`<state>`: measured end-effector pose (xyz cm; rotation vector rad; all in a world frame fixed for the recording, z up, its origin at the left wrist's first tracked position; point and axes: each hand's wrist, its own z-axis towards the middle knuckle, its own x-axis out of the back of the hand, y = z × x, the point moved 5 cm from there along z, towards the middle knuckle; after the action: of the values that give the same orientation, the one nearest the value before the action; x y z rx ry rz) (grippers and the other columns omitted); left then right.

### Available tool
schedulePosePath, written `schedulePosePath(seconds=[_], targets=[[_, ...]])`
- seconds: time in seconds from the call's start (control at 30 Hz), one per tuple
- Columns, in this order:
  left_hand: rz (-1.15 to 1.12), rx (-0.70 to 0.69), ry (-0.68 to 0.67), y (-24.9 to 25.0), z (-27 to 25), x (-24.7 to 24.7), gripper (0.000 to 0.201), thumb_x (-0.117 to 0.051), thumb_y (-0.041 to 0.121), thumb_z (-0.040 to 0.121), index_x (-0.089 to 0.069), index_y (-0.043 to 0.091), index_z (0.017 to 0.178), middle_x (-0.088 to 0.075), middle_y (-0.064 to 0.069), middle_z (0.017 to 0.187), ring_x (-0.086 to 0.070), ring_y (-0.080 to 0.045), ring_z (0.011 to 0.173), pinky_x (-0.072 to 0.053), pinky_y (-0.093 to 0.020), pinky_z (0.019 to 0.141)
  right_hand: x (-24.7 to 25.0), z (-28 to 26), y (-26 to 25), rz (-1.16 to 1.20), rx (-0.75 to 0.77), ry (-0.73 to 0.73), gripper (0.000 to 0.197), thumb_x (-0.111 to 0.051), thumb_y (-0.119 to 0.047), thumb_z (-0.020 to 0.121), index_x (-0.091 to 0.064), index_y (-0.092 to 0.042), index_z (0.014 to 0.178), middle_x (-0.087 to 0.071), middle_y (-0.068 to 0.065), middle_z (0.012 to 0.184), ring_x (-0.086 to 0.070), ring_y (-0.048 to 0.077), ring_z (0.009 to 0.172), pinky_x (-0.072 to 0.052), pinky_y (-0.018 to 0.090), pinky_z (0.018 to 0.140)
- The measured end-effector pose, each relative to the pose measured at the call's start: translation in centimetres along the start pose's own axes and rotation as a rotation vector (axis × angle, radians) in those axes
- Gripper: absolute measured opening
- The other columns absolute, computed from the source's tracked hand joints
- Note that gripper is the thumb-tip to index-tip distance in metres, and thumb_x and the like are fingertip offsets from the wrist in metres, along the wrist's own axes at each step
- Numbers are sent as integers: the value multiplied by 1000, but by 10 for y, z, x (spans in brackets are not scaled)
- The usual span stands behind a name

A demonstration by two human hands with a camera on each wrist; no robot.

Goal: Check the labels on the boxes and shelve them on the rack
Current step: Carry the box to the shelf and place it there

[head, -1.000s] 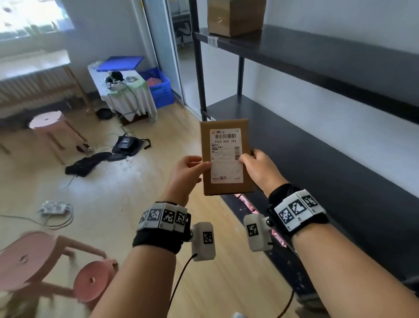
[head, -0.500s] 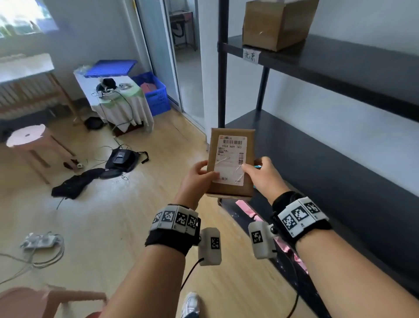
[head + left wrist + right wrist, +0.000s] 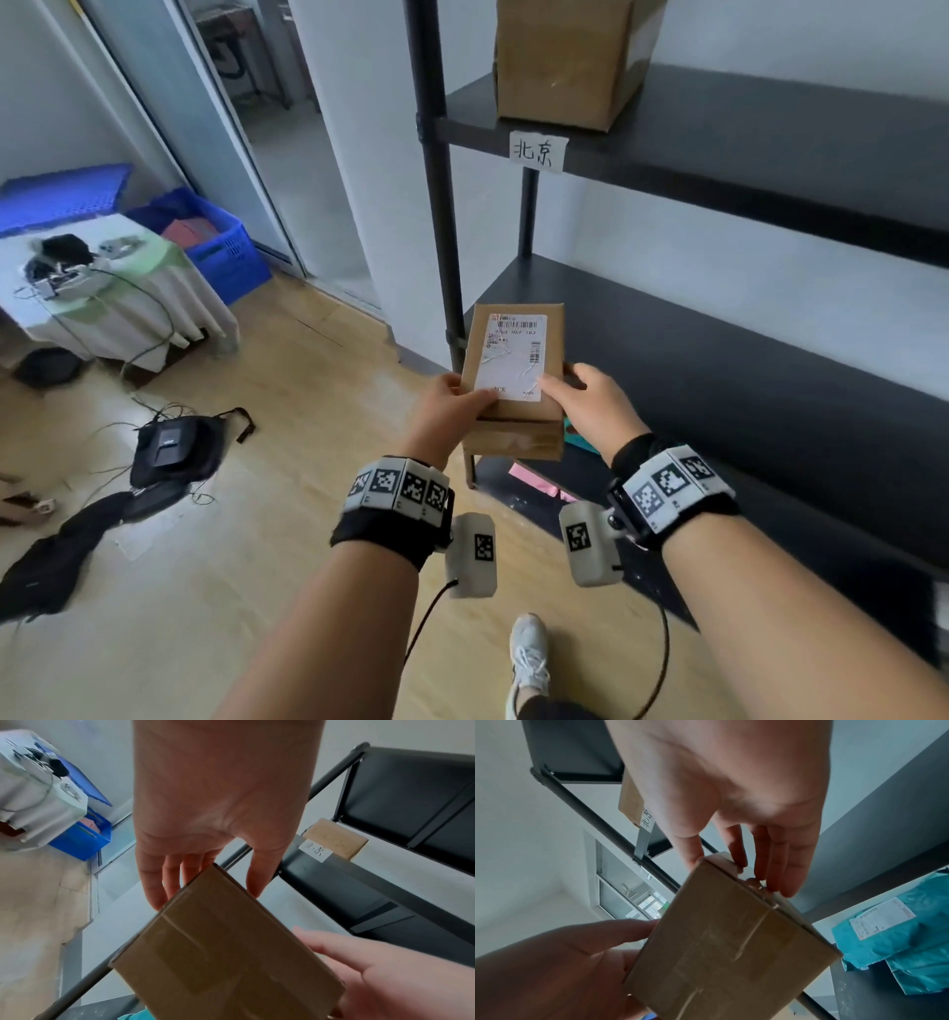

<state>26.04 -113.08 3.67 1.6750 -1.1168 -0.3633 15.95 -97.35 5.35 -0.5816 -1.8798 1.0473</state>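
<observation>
I hold a small flat cardboard box point(image 3: 513, 416) with a white shipping label point(image 3: 513, 360) on its upper face. My left hand point(image 3: 454, 401) pinches its left edge, thumb on the label. My right hand point(image 3: 583, 398) pinches its right edge in the same way. The box hovers at the left front corner of the black rack's middle shelf point(image 3: 719, 360). From below, the left wrist view shows the box's taped underside point(image 3: 226, 953); the right wrist view shows it too point(image 3: 726, 943). On the upper shelf point(image 3: 770, 128) a bigger cardboard box point(image 3: 565, 56) stands above a handwritten paper tag point(image 3: 537, 151).
Teal mailer bags point(image 3: 898, 939) lie on a lower shelf, with a pink item point(image 3: 534, 480) near them. Left of the rack are a doorway, blue crates point(image 3: 205, 241) and a draped table point(image 3: 113, 293). A black bag point(image 3: 174, 452) and cables lie on the wooden floor.
The box has tipped from upright with its label facing me to lying nearly flat. Both hands have carried it down towards the middle shelf's left corner, and I have come closer to the rack.
</observation>
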Motion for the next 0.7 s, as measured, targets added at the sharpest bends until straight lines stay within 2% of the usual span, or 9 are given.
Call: schedulePosePath(seconds=[0.07,0.13,0.27,0.33,0.4,0.47,0.6,0.7], targets=[[35,-15,-6,2,26,-5,79,-74,54,53,-59,18,121,-70,-1,111,-68,-23,103,-55,-45,96,0,21,0,2,-18,9,39,-57,-45,91,-63,-20,120,-69,-3,112,-65,18,101,-54,42,91],[43,-30,-51,13,46,-13,81,-74,49,61,-55,16,132,-67,-3,120,-67,-22,107,-54,-44,98,4,45,2,3,-44,16,39,-57,-45,90,-63,-20,118,-69,-3,111,-66,18,99,-54,41,90],[124,-64,-120,41,87,-33,90,-71,50,61,-52,19,142,-64,-5,130,-65,-24,114,-54,-44,100,16,90,11,15,-112,46,38,-58,-45,87,-66,-19,113,-71,-1,108,-66,19,97,-55,43,89],[185,-83,-146,54,107,-41,84,-70,53,64,-55,23,141,-68,-4,128,-67,-23,112,-54,-44,100,20,109,13,13,-139,51,39,-57,-46,89,-66,-18,115,-70,0,110,-65,20,99,-54,43,91],[243,-100,-172,69,125,-48,63,-68,44,79,-57,25,137,-70,-4,124,-68,-22,108,-55,-42,98,22,128,12,6,-154,53,41,-56,-46,90,-65,-17,117,-69,1,113,-64,22,102,-52,44,93],[271,-118,-177,78,144,-54,53,-66,35,88,-57,22,139,-70,-4,126,-68,-21,107,-55,-39,97,23,147,11,-8,-154,57,41,-57,-45,91,-63,-17,121,-68,1,118,-63,23,108,-51,43,96],[343,-106,-157,83,177,-60,63,-66,34,90,-45,16,147,-62,-3,131,-61,-18,108,-49,-30,92,25,171,15,-4,-178,54,45,-61,-45,88,-58,-20,126,-66,-1,123,-63,22,111,-51,44,97],[337,-93,-165,87,196,-64,58,-65,31,91,-45,12,142,-61,-1,126,-58,-16,101,-49,-30,86,25,184,17,14,-220,97,53,-64,-47,85,-51,-18,127,-63,0,125,-62,23,111,-53,47,94]])
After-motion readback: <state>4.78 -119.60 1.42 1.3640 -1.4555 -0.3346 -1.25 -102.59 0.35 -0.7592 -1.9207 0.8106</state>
